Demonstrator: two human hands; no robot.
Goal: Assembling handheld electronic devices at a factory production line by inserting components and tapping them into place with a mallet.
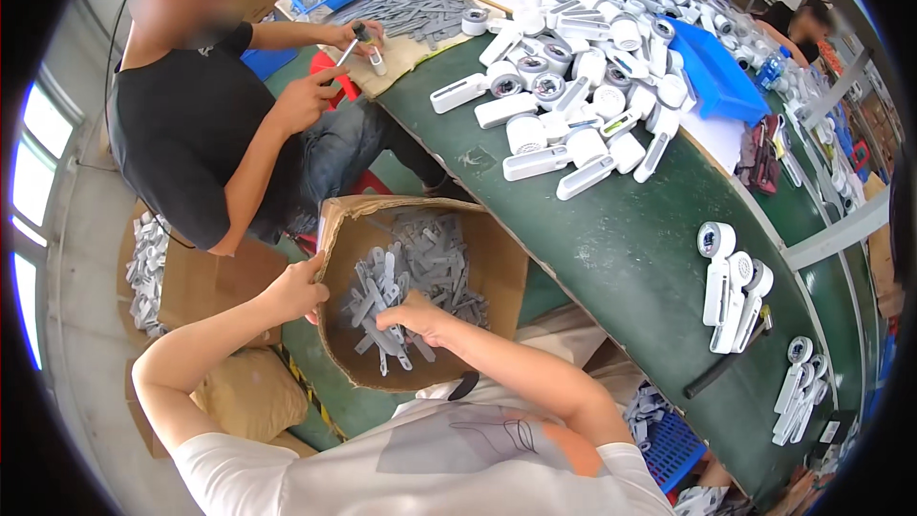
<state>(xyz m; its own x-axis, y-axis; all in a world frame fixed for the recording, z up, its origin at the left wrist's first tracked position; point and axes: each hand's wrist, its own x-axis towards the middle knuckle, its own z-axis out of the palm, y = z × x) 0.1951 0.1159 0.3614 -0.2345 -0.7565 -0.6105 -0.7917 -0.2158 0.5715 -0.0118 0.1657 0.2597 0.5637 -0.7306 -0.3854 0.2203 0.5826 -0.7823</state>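
Observation:
A cardboard box (516, 272) stands open in front of me, with many flat grey plastic strips (439, 253) inside. My left hand (294, 291) is closed on the box's left edge, with the fingertips partly hidden. Inside the box, my right hand (420, 318) is closed around a bunch of grey strips (382, 291) that fan out from the fingers. Some of that bunch overlaps the strips behind it, so I cannot tell exactly how many are held.
A green table (611, 258) curves along the right, bearing a heap of white round-headed handheld devices (583, 86), a blue tray (716, 72) and a black-handled hammer (716, 375). At left sits a co-worker (191, 115) holding a tool. A blue basket (673, 459) stands below the table.

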